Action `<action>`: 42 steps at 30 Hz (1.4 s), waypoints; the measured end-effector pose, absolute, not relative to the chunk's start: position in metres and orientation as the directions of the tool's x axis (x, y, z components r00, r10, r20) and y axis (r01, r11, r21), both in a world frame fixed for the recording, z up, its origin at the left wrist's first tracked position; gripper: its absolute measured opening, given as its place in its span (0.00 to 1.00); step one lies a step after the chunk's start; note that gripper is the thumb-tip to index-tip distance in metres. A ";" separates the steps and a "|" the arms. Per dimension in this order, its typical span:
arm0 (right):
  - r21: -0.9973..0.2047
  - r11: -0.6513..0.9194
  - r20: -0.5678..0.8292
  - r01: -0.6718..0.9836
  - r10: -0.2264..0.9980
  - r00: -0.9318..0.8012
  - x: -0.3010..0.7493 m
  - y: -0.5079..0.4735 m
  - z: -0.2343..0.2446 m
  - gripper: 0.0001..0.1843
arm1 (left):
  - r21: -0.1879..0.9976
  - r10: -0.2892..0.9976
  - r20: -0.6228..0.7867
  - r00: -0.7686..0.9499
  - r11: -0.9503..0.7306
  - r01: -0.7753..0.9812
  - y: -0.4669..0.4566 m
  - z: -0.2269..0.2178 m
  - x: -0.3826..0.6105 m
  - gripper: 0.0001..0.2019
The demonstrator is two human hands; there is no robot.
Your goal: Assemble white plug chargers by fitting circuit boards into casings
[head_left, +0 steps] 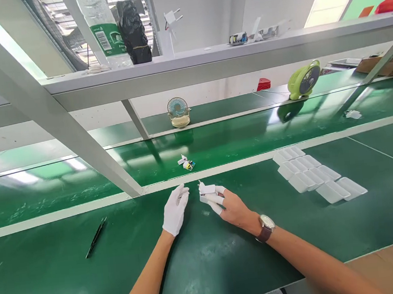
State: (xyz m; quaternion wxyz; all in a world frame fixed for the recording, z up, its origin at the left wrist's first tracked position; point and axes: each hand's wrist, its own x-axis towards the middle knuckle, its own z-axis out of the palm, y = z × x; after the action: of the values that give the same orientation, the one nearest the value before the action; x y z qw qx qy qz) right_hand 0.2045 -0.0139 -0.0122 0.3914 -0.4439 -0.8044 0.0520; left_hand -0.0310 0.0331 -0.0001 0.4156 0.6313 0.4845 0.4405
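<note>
My right hand, with white coverings on its fingers and a watch on the wrist, is closed around a small white plastic housing. A small prong-like tip sticks up at the housing's left end. My left hand, in a white glove, is just left of it with fingers stretched out and holds nothing. Beyond both hands, on the green strip past the pale rail, lies a small circuit board with a yellow part and a white piece beside it. Black tweezers rest on the green bench to the left.
Several white plastic shells lie in rows at right. A pale rail crosses the bench, and a slanted post rises at left. Farther back stand a small fan and a green fan. The shelf above holds a bottle.
</note>
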 end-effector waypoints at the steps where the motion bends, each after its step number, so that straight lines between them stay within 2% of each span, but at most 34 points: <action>1: -0.438 0.590 0.571 0.678 0.765 -0.297 0.206 -0.013 -0.015 0.25 | 0.933 0.980 0.160 0.121 -0.190 0.306 0.037 -0.002 -0.031 0.25; 6: -0.456 0.583 0.516 0.673 0.789 -0.334 0.206 -0.011 -0.033 0.23 | 0.807 0.982 0.176 0.075 -0.188 0.560 0.080 -0.006 -0.030 0.27; 12: -0.474 0.591 0.512 0.653 0.788 -0.342 0.207 -0.011 -0.033 0.23 | 0.579 0.968 0.238 0.079 -0.206 0.789 0.155 -0.002 -0.017 0.31; 17: -0.535 0.569 0.494 0.624 0.810 -0.315 0.208 -0.014 -0.023 0.22 | 0.454 0.963 0.269 -0.011 -0.117 0.883 0.183 -0.003 -0.002 0.32; 21: -0.614 0.528 0.458 0.587 0.844 -0.280 0.212 -0.015 -0.015 0.25 | 0.415 0.963 0.233 -0.139 0.031 0.909 0.193 0.000 -0.010 0.24; 25: -0.680 0.462 0.390 0.569 0.885 -0.253 0.214 -0.014 -0.010 0.22 | 0.407 0.959 0.208 -0.190 0.092 0.909 0.193 0.016 -0.024 0.21; 28: -0.726 0.410 0.341 0.552 0.912 -0.228 0.214 -0.015 -0.009 0.21 | 0.403 0.961 0.237 -0.141 0.035 0.915 0.172 0.029 -0.029 0.23; 34: -0.826 0.292 0.258 0.482 0.956 -0.136 0.214 -0.015 -0.010 0.25 | 0.349 0.969 0.192 0.155 -0.216 0.912 0.079 0.030 -0.039 0.23; 36: -0.843 0.265 0.234 0.467 0.964 -0.125 0.214 -0.014 -0.012 0.32 | 0.332 0.968 0.161 0.190 -0.235 0.914 0.052 0.026 -0.047 0.24; 39: -0.872 0.223 0.188 0.436 0.974 -0.122 0.211 -0.013 -0.014 0.41 | 0.278 0.966 0.133 0.219 -0.249 0.928 0.028 0.028 -0.057 0.30; 42: -0.908 0.231 0.208 0.349 0.973 -0.103 0.207 -0.016 -0.014 0.39 | 0.243 0.961 0.156 0.229 -0.262 0.934 0.016 0.036 -0.058 0.31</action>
State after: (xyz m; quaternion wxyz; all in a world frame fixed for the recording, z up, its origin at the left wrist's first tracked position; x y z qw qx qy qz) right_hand 0.2067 -0.0162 -0.0143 0.4370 -0.5073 -0.6515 0.3566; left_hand -0.0579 0.0158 0.0361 0.0487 0.7823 0.6056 0.1375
